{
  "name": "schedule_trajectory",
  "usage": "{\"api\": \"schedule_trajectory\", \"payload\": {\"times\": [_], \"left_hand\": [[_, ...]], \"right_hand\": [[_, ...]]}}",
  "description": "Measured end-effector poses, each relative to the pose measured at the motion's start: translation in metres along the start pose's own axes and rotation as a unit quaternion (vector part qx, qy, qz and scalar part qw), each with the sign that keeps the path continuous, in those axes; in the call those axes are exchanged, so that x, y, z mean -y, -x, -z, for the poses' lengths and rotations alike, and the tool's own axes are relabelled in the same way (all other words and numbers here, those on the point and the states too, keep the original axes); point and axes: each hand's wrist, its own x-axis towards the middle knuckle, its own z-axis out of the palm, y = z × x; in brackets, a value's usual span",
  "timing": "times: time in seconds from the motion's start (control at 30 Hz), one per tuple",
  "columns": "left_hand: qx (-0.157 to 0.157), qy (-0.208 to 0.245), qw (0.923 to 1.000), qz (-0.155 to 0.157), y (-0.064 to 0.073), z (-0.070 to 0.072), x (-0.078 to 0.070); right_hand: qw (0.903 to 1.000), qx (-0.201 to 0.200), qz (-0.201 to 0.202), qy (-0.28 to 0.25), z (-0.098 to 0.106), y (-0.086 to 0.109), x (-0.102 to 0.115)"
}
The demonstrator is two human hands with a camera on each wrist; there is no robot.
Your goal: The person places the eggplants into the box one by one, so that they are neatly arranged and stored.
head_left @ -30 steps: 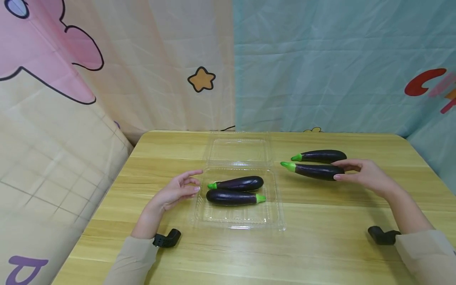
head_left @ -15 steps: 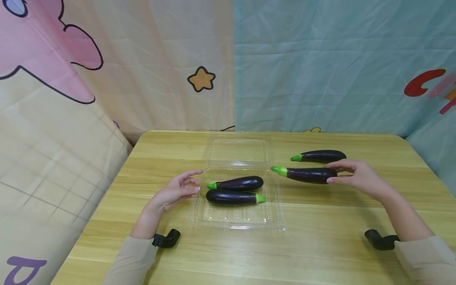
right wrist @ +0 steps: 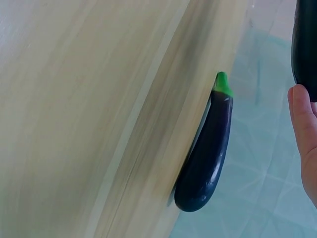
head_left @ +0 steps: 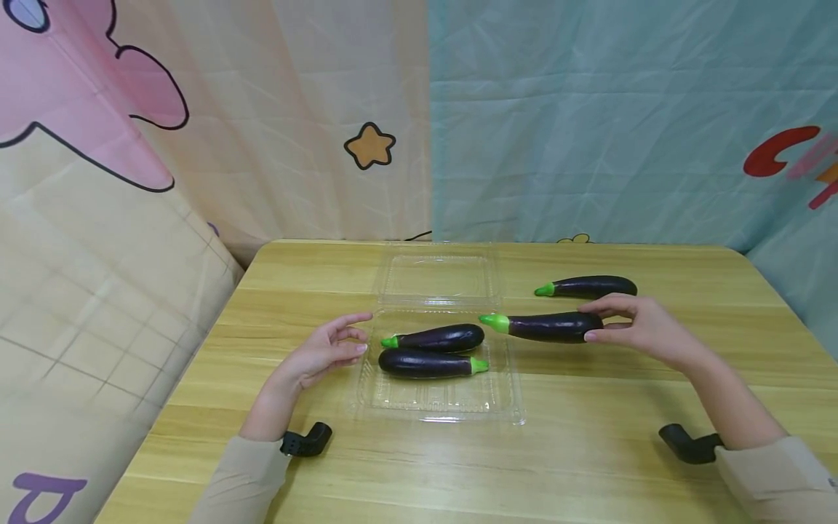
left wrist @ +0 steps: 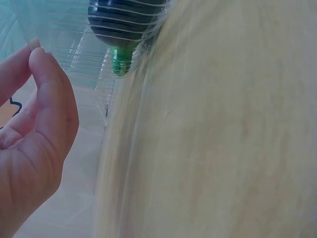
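Observation:
My right hand (head_left: pixel 631 329) pinches the fat end of a dark purple eggplant (head_left: pixel 553 327) with a green stem. It is held above the table, its stem over the right rim of a clear plastic clamshell container (head_left: pixel 445 400). Inside the container lie an eggplant with its stem to the left (head_left: pixel 445 338) and another with its stem to the right (head_left: pixel 425 363). My left hand (head_left: pixel 327 351) is at the container's left rim; in the left wrist view its fingertips (left wrist: pixel 35 52) meet at the clear plastic edge. The right wrist view shows the held eggplant (right wrist: pixel 304 49) only partly.
One more eggplant (head_left: pixel 592 287) lies on the wooden table (head_left: pixel 589 451) at the back right. The container's lid (head_left: pixel 440 276) lies folded back behind its base. Printed curtains (head_left: pixel 556 124) hang behind the table. Each wrist wears a black camera mount (head_left: pixel 308 439).
My right hand has carried the eggplant left and slightly nearer, away from the one behind it and up to the container's right rim. The left hand has stayed in place.

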Motion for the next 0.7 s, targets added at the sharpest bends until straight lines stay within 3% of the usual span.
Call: {"api": "schedule_trajectory", "payload": {"times": [0.7], "left_hand": [[0.007, 0.005, 0.9999, -0.007, 0.0, 0.001, 0.001]], "right_hand": [[0.9954, 0.027, 0.046, -0.079, -0.027, -0.008, 0.027]]}}
